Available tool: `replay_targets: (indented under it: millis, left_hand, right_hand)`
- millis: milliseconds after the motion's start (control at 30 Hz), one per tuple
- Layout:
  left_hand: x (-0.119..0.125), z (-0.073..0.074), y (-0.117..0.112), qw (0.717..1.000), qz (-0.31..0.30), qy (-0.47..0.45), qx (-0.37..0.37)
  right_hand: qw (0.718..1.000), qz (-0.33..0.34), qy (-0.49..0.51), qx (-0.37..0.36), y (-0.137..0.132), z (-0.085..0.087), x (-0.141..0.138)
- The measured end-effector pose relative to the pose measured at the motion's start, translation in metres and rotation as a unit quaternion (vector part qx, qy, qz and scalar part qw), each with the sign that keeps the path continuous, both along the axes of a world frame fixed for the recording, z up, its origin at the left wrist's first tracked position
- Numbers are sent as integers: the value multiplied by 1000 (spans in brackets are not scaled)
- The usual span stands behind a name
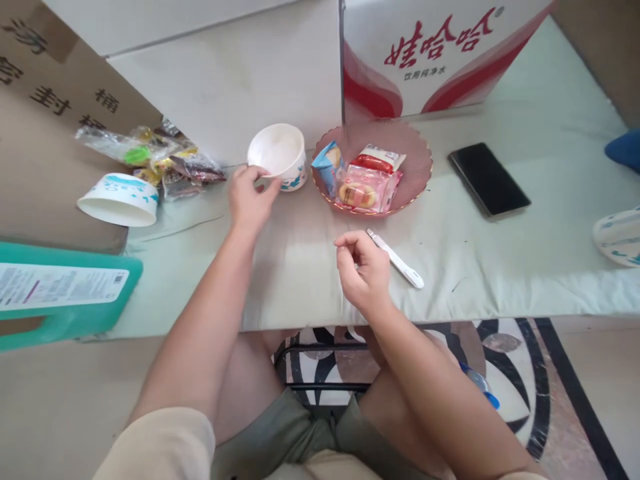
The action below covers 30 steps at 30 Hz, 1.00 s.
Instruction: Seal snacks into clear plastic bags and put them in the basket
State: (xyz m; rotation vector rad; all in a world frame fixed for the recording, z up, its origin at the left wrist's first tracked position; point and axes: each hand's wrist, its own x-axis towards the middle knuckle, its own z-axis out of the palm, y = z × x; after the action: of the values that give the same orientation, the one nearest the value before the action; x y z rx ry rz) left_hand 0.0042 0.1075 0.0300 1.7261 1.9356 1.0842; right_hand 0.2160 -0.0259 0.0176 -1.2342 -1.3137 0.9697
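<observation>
A white paper bowl point(294, 175) with a blue-green print stands upright against the white box. My left hand point(250, 193) has its thumb and fingers closed at the bowl's near left rim. My right hand point(364, 270) is loosely curled above the cloth, with nothing visible in it. Just right of it lies a slim white tool with a metal-looking tip point(400, 263); I cannot tell its exact kind. Behind my right hand, a pink scalloped glass plate point(417, 167) holds several wrapped snacks, among them a pink packet point(367, 190), a red-and-white packet point(379, 160) and a blue one point(327, 167).
Cardboard boxes point(225, 87) line the back. A black phone point(489, 180) lies at right, with another paper bowl point(623, 237) at the edge. At left are a tipped paper bowl point(120, 200), wrapped snacks point(175, 163) and a green plastic container point(100, 320).
</observation>
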Motion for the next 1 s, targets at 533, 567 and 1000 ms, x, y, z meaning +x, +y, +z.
replay_targets:
  millis: [533,567,1000]
  left_hand:
    - [176,60,-107,928,-352,53,113]
    - [186,56,-100,927,-359,40,100]
    - [256,2,-38,894,-410,129,-124]
  right_hand:
    - [966,-151,189,-85,-17,26,126]
    - [959,-170,203,-104,-10,27,135]
    - [933,-301,-118,-159,141,4,278]
